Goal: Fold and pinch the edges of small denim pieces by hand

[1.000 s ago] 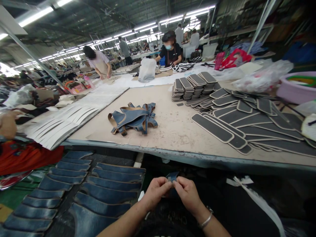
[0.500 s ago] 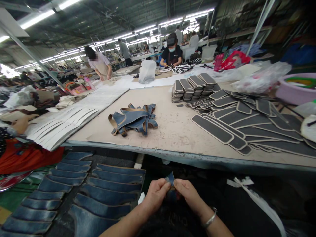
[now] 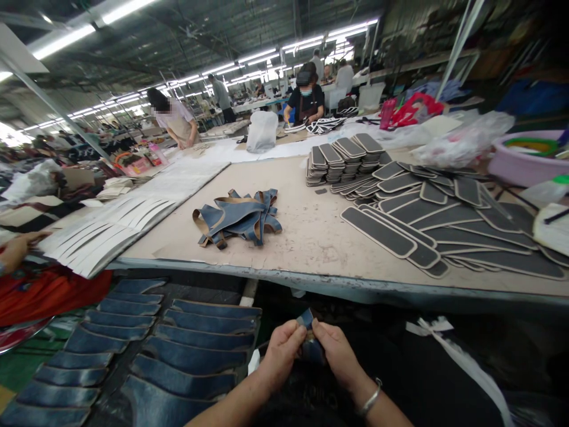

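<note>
Low in front of me, below the table's front edge, my left hand (image 3: 285, 347) and my right hand (image 3: 336, 350) pinch one blue leather piece (image 3: 313, 351) between thumbs and fingers. Its upper end sticks up between the two thumbs; the rest hangs down, partly hidden by the hands. On the table ahead lies a loose heap of blue leather pieces (image 3: 242, 214) with tan undersides. To my left, overlapping rows of flat blue leather pieces (image 3: 195, 341) rest on a dark board.
Dark grey panels with pale edges (image 3: 382, 231) are stacked and spread on the table's (image 3: 306, 237) right side. White cut strips (image 3: 115, 237) lie at left. Behind are a white plastic bag (image 3: 262, 131) and a purple basin (image 3: 520, 157). Another person's hand (image 3: 15, 252) shows at far left.
My hands stay on the leather piece, with slightly more of it showing between them. The view has shifted a little. At far left, a co-worker's hand has moved.
</note>
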`<state>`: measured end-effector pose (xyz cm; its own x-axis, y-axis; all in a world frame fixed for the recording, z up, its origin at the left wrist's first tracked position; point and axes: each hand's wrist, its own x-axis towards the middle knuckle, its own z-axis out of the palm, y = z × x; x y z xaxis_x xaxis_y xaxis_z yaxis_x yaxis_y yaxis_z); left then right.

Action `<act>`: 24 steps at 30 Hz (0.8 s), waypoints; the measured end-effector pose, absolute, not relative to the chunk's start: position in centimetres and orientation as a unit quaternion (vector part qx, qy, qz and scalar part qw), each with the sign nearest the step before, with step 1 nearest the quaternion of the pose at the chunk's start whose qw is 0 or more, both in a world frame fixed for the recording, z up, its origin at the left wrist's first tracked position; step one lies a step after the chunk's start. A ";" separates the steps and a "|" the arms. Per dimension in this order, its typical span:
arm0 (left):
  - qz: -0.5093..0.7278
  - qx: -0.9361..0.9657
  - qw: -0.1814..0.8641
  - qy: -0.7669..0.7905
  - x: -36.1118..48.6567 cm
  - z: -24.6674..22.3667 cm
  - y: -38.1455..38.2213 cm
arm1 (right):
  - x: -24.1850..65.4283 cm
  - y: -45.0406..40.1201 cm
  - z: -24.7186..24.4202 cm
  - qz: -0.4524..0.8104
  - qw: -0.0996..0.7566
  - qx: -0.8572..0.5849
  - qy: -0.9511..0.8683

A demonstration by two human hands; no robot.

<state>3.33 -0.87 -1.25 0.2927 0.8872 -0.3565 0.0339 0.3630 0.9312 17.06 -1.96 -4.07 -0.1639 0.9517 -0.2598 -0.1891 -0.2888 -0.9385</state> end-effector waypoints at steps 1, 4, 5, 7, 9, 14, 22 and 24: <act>0.325 0.459 0.656 0.503 3.3 -1.3 -0.8 | 17.1 -1.9 -4.1 0.675 0.435 -0.462 -0.375; 0.317 0.472 0.637 0.520 3.3 -1.7 -0.8 | 17.8 -1.6 -3.9 0.681 0.421 -0.442 -0.405; 0.310 0.477 0.633 0.524 3.2 -1.9 -0.9 | 18.0 -1.5 -3.7 0.664 0.416 -0.440 -0.438; 0.298 0.475 0.638 0.527 3.1 -2.1 -1.0 | 18.4 -1.5 -3.3 0.626 0.408 -0.449 -0.490; 0.295 0.461 0.660 0.514 2.9 -2.0 -1.1 | 18.5 -1.5 -2.9 0.613 0.408 -0.454 -0.502; 0.249 0.594 0.653 0.399 2.4 -1.8 -0.7 | 19.1 -1.7 -2.8 0.604 0.466 -0.471 -0.442; 0.125 0.645 0.633 0.409 1.1 -2.6 -0.2 | 19.4 -1.3 -2.4 0.658 0.503 -0.458 -0.325; 0.181 0.521 0.727 0.409 0.3 -1.2 0.9 | 19.4 -1.4 -1.4 0.725 0.476 -0.373 -0.330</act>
<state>0.32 0.94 -1.20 0.6003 0.6895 -0.4052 0.1622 0.3912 0.9059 19.42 -1.39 -1.36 -0.2689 0.9360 -0.2273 -0.4428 -0.3297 -0.8338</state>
